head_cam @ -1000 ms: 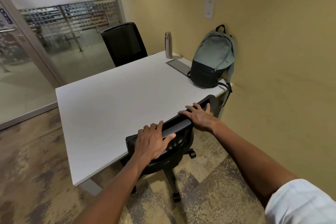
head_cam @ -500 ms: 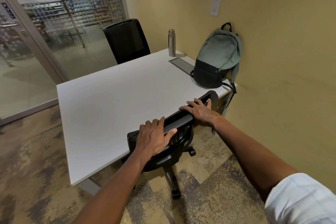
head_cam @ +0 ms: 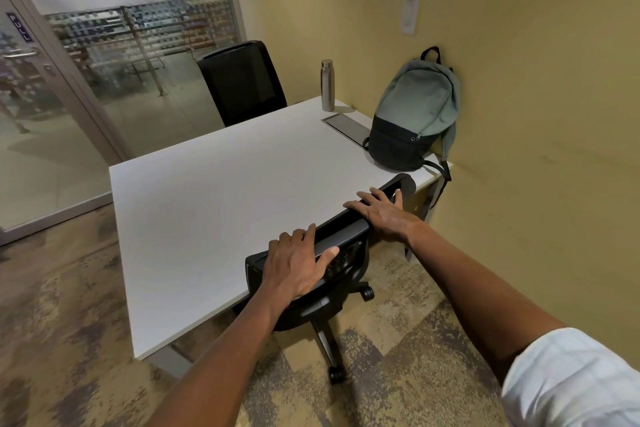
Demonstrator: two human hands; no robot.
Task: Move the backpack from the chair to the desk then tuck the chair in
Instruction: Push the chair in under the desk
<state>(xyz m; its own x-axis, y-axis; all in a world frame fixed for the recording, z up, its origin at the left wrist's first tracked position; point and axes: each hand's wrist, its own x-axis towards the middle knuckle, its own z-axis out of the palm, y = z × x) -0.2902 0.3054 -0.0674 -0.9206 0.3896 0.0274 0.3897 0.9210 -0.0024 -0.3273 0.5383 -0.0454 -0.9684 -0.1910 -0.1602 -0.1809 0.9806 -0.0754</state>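
Note:
A grey-green and black backpack (head_cam: 415,114) stands upright on the white desk (head_cam: 214,204) at its far right corner, leaning on the yellow wall. A black office chair (head_cam: 343,253) sits against the near edge of the desk, its seat hidden under the top. My left hand (head_cam: 298,263) lies over the left part of the chair's backrest top, fingers curled over it. My right hand (head_cam: 379,210) rests on the right part of the same backrest top.
A steel bottle (head_cam: 327,85) stands at the desk's far edge beside a grey cable hatch (head_cam: 348,126). A second black chair (head_cam: 242,80) faces the far side. A glass wall and door (head_cam: 52,107) are to the left. The yellow wall is close on the right.
The chair has slid slightly further in against the desk edge with both hands still on its backrest. The backpack has not moved.

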